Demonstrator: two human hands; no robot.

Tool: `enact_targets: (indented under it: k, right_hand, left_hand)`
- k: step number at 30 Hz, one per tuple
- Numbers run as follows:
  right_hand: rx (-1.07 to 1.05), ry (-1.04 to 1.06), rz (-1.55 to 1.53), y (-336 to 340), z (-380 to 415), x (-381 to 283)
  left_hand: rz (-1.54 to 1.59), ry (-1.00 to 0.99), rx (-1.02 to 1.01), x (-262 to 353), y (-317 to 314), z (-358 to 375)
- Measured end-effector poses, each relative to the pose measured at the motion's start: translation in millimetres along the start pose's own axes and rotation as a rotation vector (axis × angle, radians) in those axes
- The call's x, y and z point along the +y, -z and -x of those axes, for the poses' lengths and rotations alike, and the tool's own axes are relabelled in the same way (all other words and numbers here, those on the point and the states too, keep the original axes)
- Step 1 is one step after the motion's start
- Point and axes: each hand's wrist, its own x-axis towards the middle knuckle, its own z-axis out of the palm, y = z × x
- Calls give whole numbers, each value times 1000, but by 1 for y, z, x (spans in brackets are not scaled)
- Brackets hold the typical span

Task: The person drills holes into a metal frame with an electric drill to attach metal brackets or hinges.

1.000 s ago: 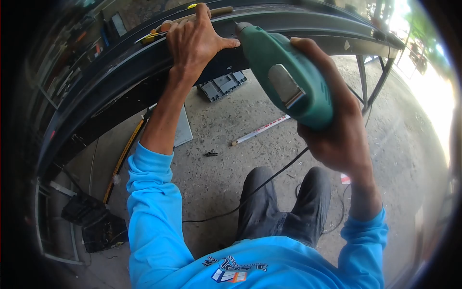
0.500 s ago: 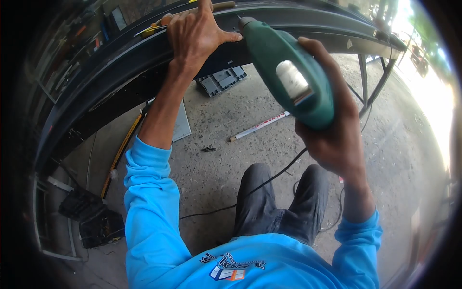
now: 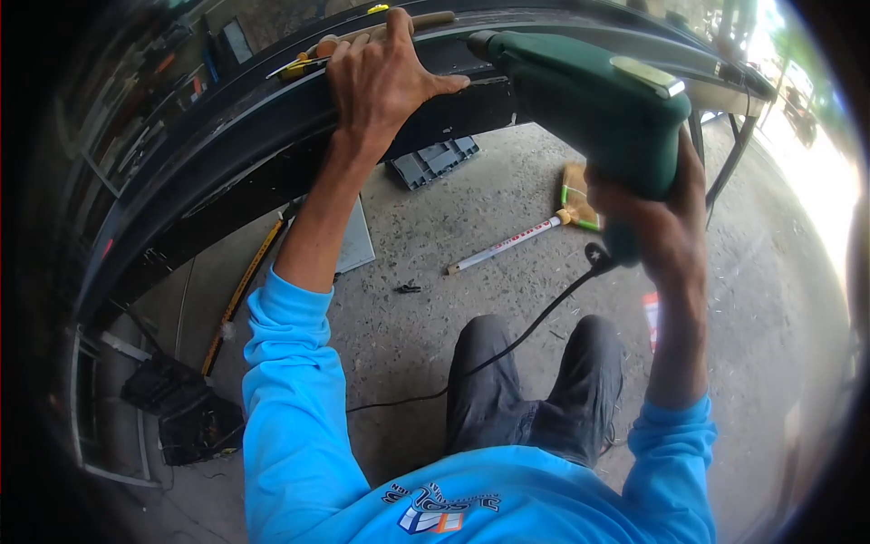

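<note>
My right hand (image 3: 662,208) is wrapped round the handle of a dark green corded power drill (image 3: 594,91). The drill points left, its chuck (image 3: 482,43) close against a long dark metal bar (image 3: 453,62); the contact at the bit is too small to make out. My left hand (image 3: 379,86) grips this bar just left of the chuck, fingers bent over the top and thumb stretched toward the drill. Beside those fingers lie a brown wooden handle (image 3: 435,18) and a yellow-and-black tool (image 3: 299,66). A black cord (image 3: 548,317) runs from the drill across my knees.
On the floor lie a grey plastic tray (image 3: 435,161), a white printed stick (image 3: 507,245), a broom head (image 3: 575,195) and a yellow level-like bar (image 3: 245,295). A black toolbox (image 3: 195,417) stands at lower left. Trestle legs (image 3: 729,159) support the right end.
The drill has swung from pointing up and left to lying more level, its body moving right and up. My left hand stays on the bar. The view has shifted slightly.
</note>
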Motion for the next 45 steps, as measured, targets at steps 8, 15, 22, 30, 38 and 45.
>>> enact_targets:
  k: [8, 15, 22, 30, 38, 45]
  right_hand:
    - [15, 74, -238, 27, 51, 18]
    - [79, -375, -152, 57, 60, -58]
    - [75, -710, 11, 74, 5, -191]
    - [-50, -995, 69, 47, -1, -293]
    - [280, -1081, 154, -120, 78, -328]
    - [168, -1044, 228, -302, 113, -417]
  left_hand:
    - [55, 83, -80, 5, 4, 5]
    - [159, 267, -462, 8, 22, -5]
    - [667, 746, -714, -27, 65, -41]
    - [388, 1000, -1070, -280, 89, 22]
    - [819, 720, -1081, -296, 72, 86]
    - [2279, 2178, -353, -373, 305, 107]
